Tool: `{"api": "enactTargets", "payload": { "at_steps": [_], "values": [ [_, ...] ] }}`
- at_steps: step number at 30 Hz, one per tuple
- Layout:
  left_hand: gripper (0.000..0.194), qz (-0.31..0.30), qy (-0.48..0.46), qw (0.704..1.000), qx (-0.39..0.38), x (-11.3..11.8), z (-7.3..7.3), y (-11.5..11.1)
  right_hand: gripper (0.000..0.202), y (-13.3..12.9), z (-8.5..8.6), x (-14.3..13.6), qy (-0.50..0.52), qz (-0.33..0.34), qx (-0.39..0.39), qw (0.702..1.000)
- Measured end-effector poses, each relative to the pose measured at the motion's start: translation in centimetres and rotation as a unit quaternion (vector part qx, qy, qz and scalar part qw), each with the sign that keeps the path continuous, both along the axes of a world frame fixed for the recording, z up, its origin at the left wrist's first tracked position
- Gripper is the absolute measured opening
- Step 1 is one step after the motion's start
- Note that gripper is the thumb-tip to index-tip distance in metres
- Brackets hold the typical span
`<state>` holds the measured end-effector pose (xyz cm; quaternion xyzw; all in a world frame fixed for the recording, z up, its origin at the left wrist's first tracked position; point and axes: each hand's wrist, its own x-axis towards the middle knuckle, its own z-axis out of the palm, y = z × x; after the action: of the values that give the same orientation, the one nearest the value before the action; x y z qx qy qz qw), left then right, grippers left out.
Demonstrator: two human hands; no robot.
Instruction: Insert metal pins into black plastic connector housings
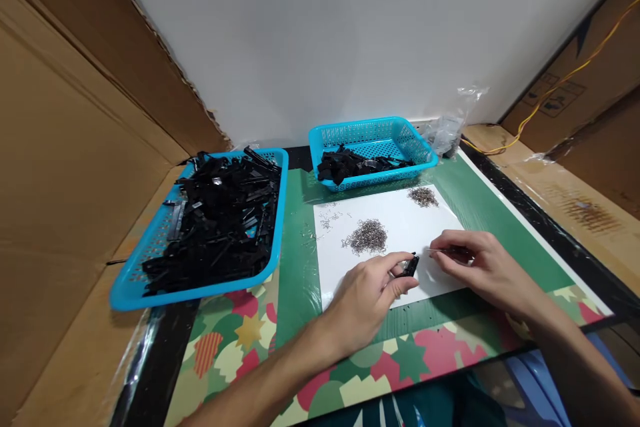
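From my head, looking down: my fingers cover much of what I hold, and the lower edge cuts off my left forearm (270,377) and right forearm (565,347). My right hand (470,261) pinches a thin metal piece (433,251) between thumb and forefinger; its rest is hidden in my curled fingers, so I cannot tell what it is. My left hand (361,293) pinches a small black part (411,267) between thumb and fingers, just left of my right fingertips, apart from them. That part is short, glossy and tilted, its detail too small to read.

Beneath my hands lies a white sheet (333,273). A heap of tiny metal bits (369,236) sits just beyond my left hand, a smaller heap (423,197) beyond my right. The sheet lies on a green mat (297,227) with a colourful border, on a black bench (173,340).

Left of my hands, a blue basket (284,207) overflows with black parts; beyond them, a second blue basket (377,181) is partly filled. Cardboard (75,80) and a pale wall (320,33) enclose the bench.
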<state>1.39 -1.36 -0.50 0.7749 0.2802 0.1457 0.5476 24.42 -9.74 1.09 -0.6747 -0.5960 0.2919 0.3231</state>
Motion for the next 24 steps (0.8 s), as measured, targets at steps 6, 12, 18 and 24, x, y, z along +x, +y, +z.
{"api": "enactTargets", "payload": {
  "at_steps": [6, 12, 18, 24],
  "values": [
    [0.046, 0.007, 0.003, 0.999, -0.046, 0.1, -0.3, 0.2, 0.02, 1.1, -0.4, 0.0, -0.036, 0.046, -0.01, 0.998],
    [0.044, 0.017, 0.021, 0.999, -0.038, 0.2, -0.5, 0.1, 0.021, 1.8, 0.2, 0.0, -0.047, 0.083, -0.019, 0.995],
    [0.043, 0.026, 0.014, 0.999, -0.036, 0.2, -0.3, 0.1, 0.022, 1.9, -0.1, 0.1, -0.088, 0.111, -0.009, 0.99],
    [0.045, 0.029, 0.005, 0.998, -0.047, 0.1, -0.5, 0.1, 0.029, 2.0, -0.4, -0.1, -0.124, 0.125, 0.001, 0.984]
  ]
}}
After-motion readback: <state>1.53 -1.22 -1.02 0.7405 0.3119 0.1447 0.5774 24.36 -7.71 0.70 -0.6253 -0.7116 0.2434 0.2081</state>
